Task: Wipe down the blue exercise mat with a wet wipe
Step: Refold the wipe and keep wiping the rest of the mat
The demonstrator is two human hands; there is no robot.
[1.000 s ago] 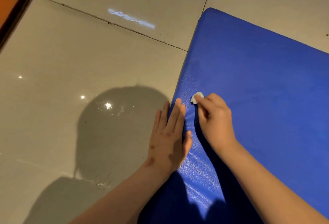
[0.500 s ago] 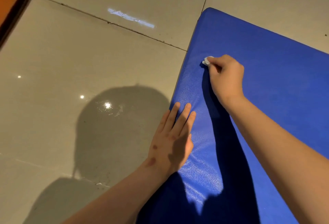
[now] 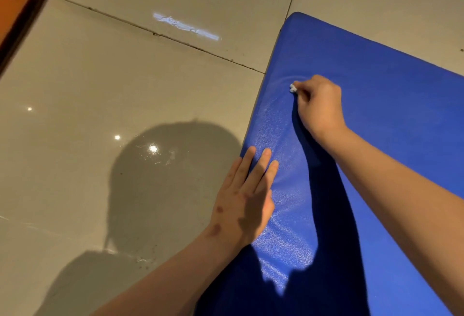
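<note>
A blue exercise mat (image 3: 391,104) lies on the tiled floor and fills the right half of the view. My right hand (image 3: 320,107) pinches a small crumpled white wet wipe (image 3: 292,88) and presses it onto the mat near its far left corner. Only a small bit of the wipe shows beyond the fingertips. My left hand (image 3: 244,197) lies flat with straight fingers on the mat's left edge, nearer to me, partly over the floor.
Glossy beige floor tiles (image 3: 113,89) with dark grout lines spread to the left and beyond the mat. An orange-brown piece of furniture (image 3: 15,6) stands at the top left corner. My head's shadow falls on the floor left of the mat.
My right hand has slid the wipe away from me along the mat's left side, from beside my left hand toward the far corner. My left hand stayed on the mat's edge.
</note>
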